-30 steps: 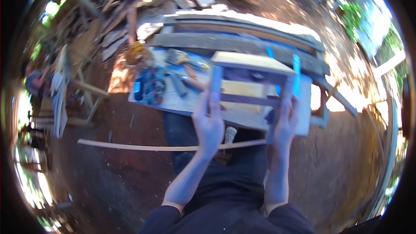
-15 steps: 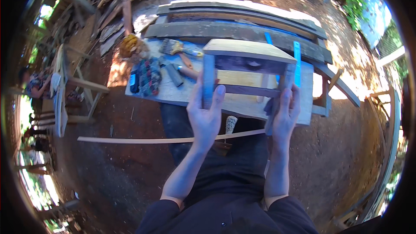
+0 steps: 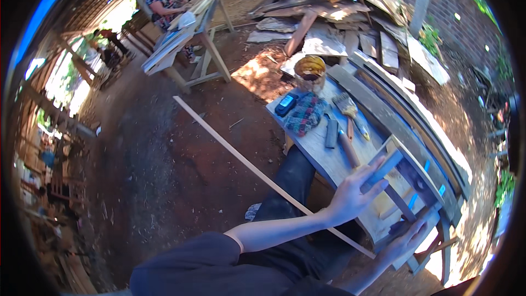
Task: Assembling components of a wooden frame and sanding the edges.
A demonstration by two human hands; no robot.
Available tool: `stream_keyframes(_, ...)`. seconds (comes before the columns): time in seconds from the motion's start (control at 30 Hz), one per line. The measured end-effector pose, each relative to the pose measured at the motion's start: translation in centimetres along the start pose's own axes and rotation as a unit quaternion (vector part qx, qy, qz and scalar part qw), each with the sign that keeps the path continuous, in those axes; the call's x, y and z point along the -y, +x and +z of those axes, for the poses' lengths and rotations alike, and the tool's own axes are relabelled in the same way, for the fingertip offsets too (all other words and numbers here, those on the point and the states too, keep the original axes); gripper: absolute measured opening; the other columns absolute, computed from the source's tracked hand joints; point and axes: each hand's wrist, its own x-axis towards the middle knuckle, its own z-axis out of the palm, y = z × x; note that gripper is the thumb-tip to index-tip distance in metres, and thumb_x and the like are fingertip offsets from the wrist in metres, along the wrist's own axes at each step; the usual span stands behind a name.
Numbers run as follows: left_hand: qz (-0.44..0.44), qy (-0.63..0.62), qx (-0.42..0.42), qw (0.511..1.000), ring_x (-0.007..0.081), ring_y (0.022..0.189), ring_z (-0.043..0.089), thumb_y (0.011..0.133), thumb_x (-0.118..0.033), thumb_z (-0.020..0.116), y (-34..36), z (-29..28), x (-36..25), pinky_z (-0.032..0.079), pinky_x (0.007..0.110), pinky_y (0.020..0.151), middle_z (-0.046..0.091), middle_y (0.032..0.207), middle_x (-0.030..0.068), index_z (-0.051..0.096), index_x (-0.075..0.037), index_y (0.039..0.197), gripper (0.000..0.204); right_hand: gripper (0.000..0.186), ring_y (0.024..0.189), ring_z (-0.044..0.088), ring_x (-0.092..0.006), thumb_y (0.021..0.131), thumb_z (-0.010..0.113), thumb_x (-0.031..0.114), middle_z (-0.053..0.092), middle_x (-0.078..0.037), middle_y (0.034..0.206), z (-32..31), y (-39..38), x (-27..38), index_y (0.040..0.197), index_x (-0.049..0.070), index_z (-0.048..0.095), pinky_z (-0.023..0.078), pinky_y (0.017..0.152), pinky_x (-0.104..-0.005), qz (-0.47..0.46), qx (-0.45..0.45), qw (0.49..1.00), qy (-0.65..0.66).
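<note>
My left hand [image 3: 350, 196] is closed around one end piece of a small wooden frame [image 3: 401, 203], with the thumb and fingers on either side of the wood. At the opposite end, my right hand [image 3: 406, 240] lies along the frame's other end piece and supports it; some of its fingers are hidden. The frame has a pale top edge and darker crossbars, and is held tilted above a work board [image 3: 322, 159]. Just beyond my left hand lies a hammer [image 3: 348, 149] with a wooden handle.
The board also carries a plaid cloth [image 3: 302, 115], a blue-black device [image 3: 286, 104], a paintbrush [image 3: 345, 105] and a stained bucket [image 3: 310, 69]. A long thin wooden strip [image 3: 235, 154] crosses by my legs. Scrap planks [image 3: 329, 8] lie behind; a person [image 3: 161, 5] is beside another bench [image 3: 186, 38].
The view has swung to the left, so the bench and frame now appear lower right and turned. Both hands still hold the frame.
</note>
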Motion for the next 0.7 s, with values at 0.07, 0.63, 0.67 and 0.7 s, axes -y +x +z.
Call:
stream_keyframes(0.07, 0.009, 0.001, 0.001, 1.000, 0.0176, 0.125, 0.059, 0.104, -0.022, 0.065, 0.0, 0.1, -0.4, 0.046, 0.034, 0.106, 0.063, 0.134, 0.0147, 0.045, -0.004, 0.153, 0.057, 0.046, 0.080, 0.053, -0.0135, 0.110, 0.048, 0.041, 0.060, -0.007, 0.094, 0.1, 0.1, 0.3, 0.124, -0.002, 0.057, 0.044, 0.071, -0.0278, -0.031, 0.009, 0.999, -0.014)
stream_keyframes(0.63, -0.013, 0.007, 0.016, 1.000, 0.0285, 0.125, 0.063, 0.108, -0.028, 0.055, 0.0, 0.0, -0.1, 0.049, 0.039, 0.104, 0.062, 0.136, 0.0194, 0.044, -0.009, 0.155, 0.052, 0.049, 0.076, 0.050, -0.0111, 0.109, 0.051, 0.044, 0.058, -0.006, 0.093, 0.5, 0.1, 0.1, 0.130, 0.000, 0.057, 0.041, 0.064, -0.0260, -0.021, 0.000, 1.000, 0.020)
stream_keyframes(0.67, -0.018, 0.006, 0.017, 1.000, 0.0273, 0.126, 0.062, 0.108, -0.028, 0.055, 0.1, 0.1, 0.0, 0.049, 0.038, 0.104, 0.062, 0.137, 0.0192, 0.045, -0.008, 0.155, 0.052, 0.049, 0.076, 0.050, -0.0111, 0.109, 0.051, 0.044, 0.058, -0.006, 0.093, 0.3, 0.2, -0.3, 0.130, 0.000, 0.057, 0.041, 0.064, -0.0260, -0.022, -0.006, 0.999, 0.022)
stream_keyframes(0.7, -0.025, 0.005, 0.019, 1.000, 0.0261, 0.128, 0.061, 0.109, -0.028, 0.054, 0.1, 0.3, -0.1, 0.048, 0.038, 0.105, 0.061, 0.139, 0.0191, 0.045, -0.007, 0.154, 0.051, 0.047, 0.078, 0.052, -0.0108, 0.107, 0.054, 0.042, 0.059, -0.005, 0.094, -0.1, 0.3, -0.8, 0.130, 0.001, 0.057, 0.042, 0.066, -0.0256, 0.009, 0.008, 0.997, 0.082)
